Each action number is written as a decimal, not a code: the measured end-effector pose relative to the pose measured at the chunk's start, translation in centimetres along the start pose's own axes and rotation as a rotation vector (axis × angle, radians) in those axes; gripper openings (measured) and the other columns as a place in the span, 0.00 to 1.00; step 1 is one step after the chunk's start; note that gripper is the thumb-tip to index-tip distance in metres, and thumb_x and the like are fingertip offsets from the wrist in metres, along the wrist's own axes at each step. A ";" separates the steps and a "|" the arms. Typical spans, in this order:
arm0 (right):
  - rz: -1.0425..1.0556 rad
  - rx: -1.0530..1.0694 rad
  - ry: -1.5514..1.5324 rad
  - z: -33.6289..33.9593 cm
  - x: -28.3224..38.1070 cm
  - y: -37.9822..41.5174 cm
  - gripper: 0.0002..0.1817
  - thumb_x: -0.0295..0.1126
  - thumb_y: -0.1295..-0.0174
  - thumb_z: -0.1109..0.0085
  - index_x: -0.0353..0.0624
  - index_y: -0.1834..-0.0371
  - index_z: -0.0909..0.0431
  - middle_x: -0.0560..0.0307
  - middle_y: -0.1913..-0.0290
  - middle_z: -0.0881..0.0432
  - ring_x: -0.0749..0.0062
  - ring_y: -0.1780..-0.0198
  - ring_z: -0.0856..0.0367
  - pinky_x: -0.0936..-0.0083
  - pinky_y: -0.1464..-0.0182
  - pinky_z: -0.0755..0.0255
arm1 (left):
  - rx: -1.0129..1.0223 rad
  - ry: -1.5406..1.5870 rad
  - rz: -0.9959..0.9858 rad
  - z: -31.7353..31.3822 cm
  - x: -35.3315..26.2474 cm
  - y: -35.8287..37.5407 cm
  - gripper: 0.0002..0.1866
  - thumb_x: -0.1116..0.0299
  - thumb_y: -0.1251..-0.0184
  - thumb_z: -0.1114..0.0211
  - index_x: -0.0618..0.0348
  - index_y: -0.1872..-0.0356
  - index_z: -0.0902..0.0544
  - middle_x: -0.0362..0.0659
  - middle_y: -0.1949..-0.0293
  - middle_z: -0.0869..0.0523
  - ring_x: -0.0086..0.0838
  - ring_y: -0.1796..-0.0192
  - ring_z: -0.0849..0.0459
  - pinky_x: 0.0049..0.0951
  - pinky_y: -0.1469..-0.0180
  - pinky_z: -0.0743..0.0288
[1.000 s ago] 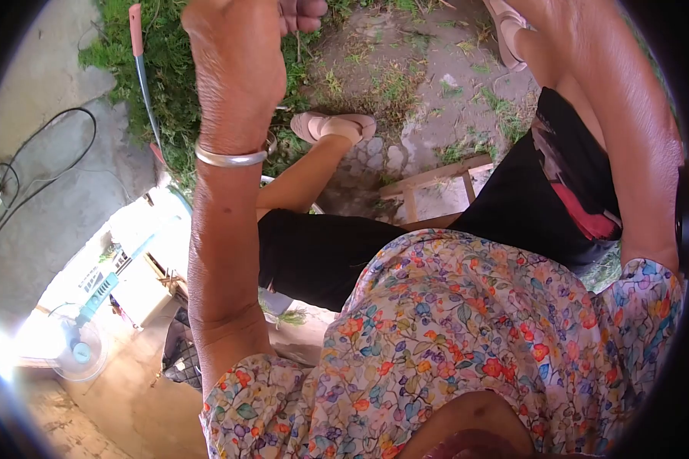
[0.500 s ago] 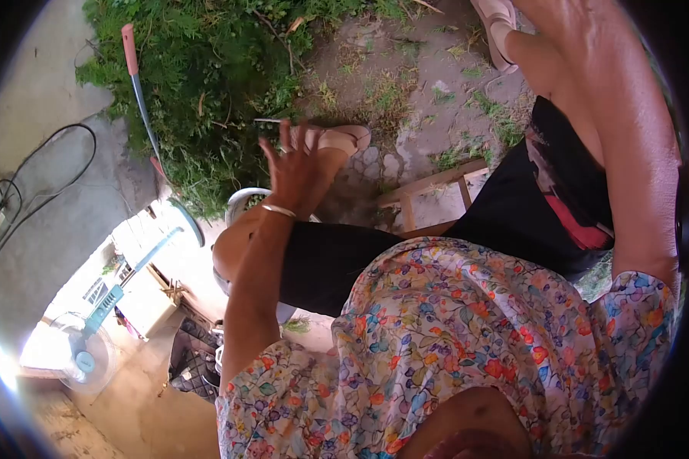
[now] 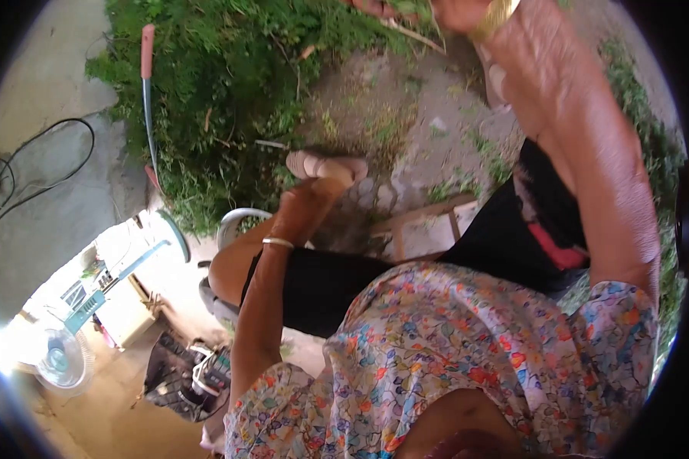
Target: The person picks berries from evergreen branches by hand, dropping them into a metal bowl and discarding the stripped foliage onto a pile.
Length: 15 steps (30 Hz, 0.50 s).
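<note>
My left hand [image 3: 302, 205], with a pale bangle at the wrist, is closed over my lower leg; nothing shows in its fingers. At the top edge, my right hand [image 3: 455, 11], partly cut off, wears a gold-coloured bracelet [image 3: 499, 17]. Its fingers are closed around some green leafy sprigs [image 3: 413, 9]. Just below that hand a thin dry twig [image 3: 417, 34] slants across. A large heap of cut green branches [image 3: 222, 99] lies in front of me. On its left side rests a long curved blade tool with a pinkish handle [image 3: 148, 50].
A black cable [image 3: 92, 145] loops over the concrete at left. Lower left are a standing fan [image 3: 60, 359] and a dark bag [image 3: 180, 375] with things in it. A grey curved metal or plastic frame [image 3: 226, 226] is beside my knee. A wooden frame [image 3: 425, 229] lies beneath my legs.
My left hand has drawn back toward my knee, and its spread fingers have closed. My right hand has come into view at the top with green sprigs. The view has shifted slightly.
</note>
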State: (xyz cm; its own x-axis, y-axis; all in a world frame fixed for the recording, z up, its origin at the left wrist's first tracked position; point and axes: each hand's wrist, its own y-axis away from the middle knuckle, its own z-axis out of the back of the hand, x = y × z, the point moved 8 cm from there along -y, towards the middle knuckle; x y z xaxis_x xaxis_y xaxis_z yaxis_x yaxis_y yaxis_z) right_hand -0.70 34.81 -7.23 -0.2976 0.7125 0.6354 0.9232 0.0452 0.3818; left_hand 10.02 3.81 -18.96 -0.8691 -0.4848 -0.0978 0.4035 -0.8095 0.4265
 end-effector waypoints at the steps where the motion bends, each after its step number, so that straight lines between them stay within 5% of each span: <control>1: 0.002 0.059 0.017 -0.2 -0.3 0.2 0.11 0.18 0.44 0.45 0.25 0.58 0.29 0.35 0.57 0.24 0.50 0.63 0.19 0.60 0.64 0.18 | -0.335 0.665 0.608 0.3 6.4 1.5 0.17 0.64 0.47 0.33 0.64 0.58 0.19 0.54 0.60 0.16 0.46 0.59 0.17 0.37 0.58 0.24; 2: 0.003 0.125 0.040 -1.0 -0.2 0.2 0.14 0.19 0.43 0.44 0.23 0.54 0.30 0.32 0.54 0.24 0.50 0.63 0.18 0.60 0.64 0.19 | -0.516 0.260 0.456 4.6 7.0 0.9 0.18 0.72 0.52 0.33 0.63 0.57 0.20 0.53 0.65 0.17 0.44 0.62 0.16 0.37 0.60 0.23; 4: 0.025 0.215 0.095 -3.0 0.6 0.6 0.18 0.20 0.43 0.44 0.22 0.50 0.30 0.30 0.51 0.24 0.49 0.62 0.18 0.61 0.64 0.19 | -0.535 0.312 0.541 10.8 8.8 0.1 0.15 0.75 0.49 0.33 0.66 0.58 0.19 0.53 0.68 0.15 0.38 0.68 0.15 0.31 0.66 0.22; 5: 0.069 0.223 0.163 -4.0 1.1 1.2 0.18 0.22 0.42 0.44 0.26 0.49 0.29 0.40 0.55 0.21 0.57 0.61 0.18 0.70 0.61 0.20 | -0.577 0.307 0.544 14.2 8.5 -0.4 0.15 0.75 0.49 0.33 0.66 0.58 0.19 0.53 0.68 0.15 0.38 0.68 0.15 0.31 0.66 0.22; 6: 0.115 0.230 0.228 -4.9 1.5 1.7 0.18 0.24 0.41 0.43 0.30 0.48 0.28 0.50 0.60 0.19 0.66 0.59 0.18 0.79 0.57 0.22 | -0.674 0.735 0.566 16.5 8.4 -0.7 0.14 0.77 0.45 0.35 0.67 0.56 0.20 0.49 0.67 0.15 0.31 0.68 0.16 0.28 0.66 0.22; 7: 0.135 0.246 0.253 -5.8 1.8 1.9 0.18 0.24 0.41 0.43 0.30 0.48 0.28 0.50 0.60 0.19 0.66 0.59 0.18 0.79 0.57 0.22 | -0.751 1.170 0.553 18.3 8.0 -1.4 0.14 0.78 0.41 0.37 0.68 0.54 0.20 0.46 0.66 0.15 0.25 0.68 0.16 0.25 0.66 0.22; 10: 0.130 0.221 0.223 -7.4 2.0 2.1 0.17 0.19 0.44 0.42 0.25 0.51 0.29 0.44 0.63 0.18 0.62 0.63 0.17 0.77 0.64 0.22 | -0.813 1.143 0.341 26.0 4.3 -3.1 0.12 0.80 0.39 0.40 0.68 0.54 0.20 0.44 0.68 0.16 0.20 0.71 0.18 0.18 0.70 0.24; 15: 0.107 0.214 0.308 -9.9 1.7 1.9 0.16 0.18 0.47 0.40 0.27 0.54 0.27 0.46 0.66 0.19 0.68 0.67 0.19 0.78 0.66 0.25 | -0.878 1.330 0.140 29.1 2.8 -5.6 0.12 0.80 0.41 0.37 0.69 0.55 0.21 0.42 0.71 0.16 0.16 0.75 0.23 0.16 0.73 0.27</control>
State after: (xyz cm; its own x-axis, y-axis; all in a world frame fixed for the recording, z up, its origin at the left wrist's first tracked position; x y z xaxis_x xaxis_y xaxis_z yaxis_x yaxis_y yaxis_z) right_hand -1.85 29.24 1.22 -0.2257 0.4793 0.8482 0.9732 0.1497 0.1744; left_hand -3.02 16.58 4.55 -0.1460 -0.1188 -0.9821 0.8949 -0.4391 -0.0799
